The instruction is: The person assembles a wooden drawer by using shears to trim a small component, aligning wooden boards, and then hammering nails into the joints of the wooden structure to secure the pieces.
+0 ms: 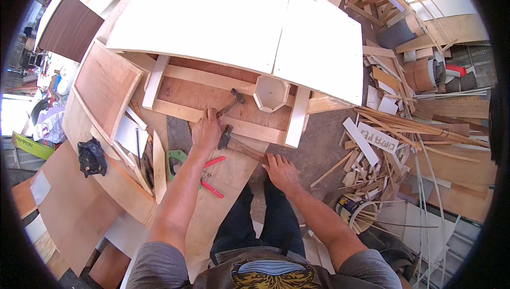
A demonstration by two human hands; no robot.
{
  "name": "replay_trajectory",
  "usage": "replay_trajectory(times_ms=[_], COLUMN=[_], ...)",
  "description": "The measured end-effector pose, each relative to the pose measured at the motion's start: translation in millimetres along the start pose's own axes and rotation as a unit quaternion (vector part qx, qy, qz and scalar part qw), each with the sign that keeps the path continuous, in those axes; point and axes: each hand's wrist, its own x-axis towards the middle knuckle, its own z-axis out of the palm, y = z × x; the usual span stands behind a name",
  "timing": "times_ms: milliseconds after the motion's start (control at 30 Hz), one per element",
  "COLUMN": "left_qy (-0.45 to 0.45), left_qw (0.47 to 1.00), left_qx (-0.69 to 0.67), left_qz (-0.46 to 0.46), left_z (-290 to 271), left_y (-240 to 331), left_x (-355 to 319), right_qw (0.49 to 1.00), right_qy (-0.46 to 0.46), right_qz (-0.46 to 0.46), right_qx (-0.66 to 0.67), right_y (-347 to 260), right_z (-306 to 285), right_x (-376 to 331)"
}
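Note:
My left hand (206,130) is closed around the handle of a hammer (237,96), whose dark head lies over the plywood inside a wooden frame (212,113). A second hammer (226,137) has its head just outside the frame's near rail. My right hand (281,172) grips the far end of that wooden handle. An octagonal wooden box (271,93) sits at the right part of the frame. Left of my legs lie red-handled pliers (212,189) and a saw with a green handle (174,162), partly hidden by my left forearm.
A large white panel (223,28) spreads beyond the frame. At left are a shallow plywood tray-like frame (103,87) and a black plastic bag (92,157). Wood offcuts (356,169) and long thin strips (419,127) heap at right, near a bucket (351,209).

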Motion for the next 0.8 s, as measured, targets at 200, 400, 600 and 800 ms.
replay_trajectory(times_ms=[200, 400, 600, 800], left_qy=[0.025, -0.087, -0.075, -0.088], left_qw=[0.976, 0.976, 0.991, 0.985], left_qx=[-0.214, -0.197, -0.041, -0.087], left_qz=[-0.029, 0.046, 0.101, 0.122], left_z=[-35.4, -41.6, -16.1, -8.6], left_y=[24.5, 63.4, 70.7, 62.9], left_x=[-5.7, 26.5, 55.7, 65.0], right_qw=[0.997, 0.993, 0.99, 0.984], right_qy=[-0.019, -0.023, -0.043, -0.013], right_qz=[0.012, 0.019, 0.035, 0.043], right_qx=[0.072, 0.118, 0.133, 0.171], right_y=[-2.3, -4.2, -10.2, -9.8], right_z=[-5.8, -6.3, -11.7, -3.7], right_x=[-1.6, -3.3, -3.8, -9.6])
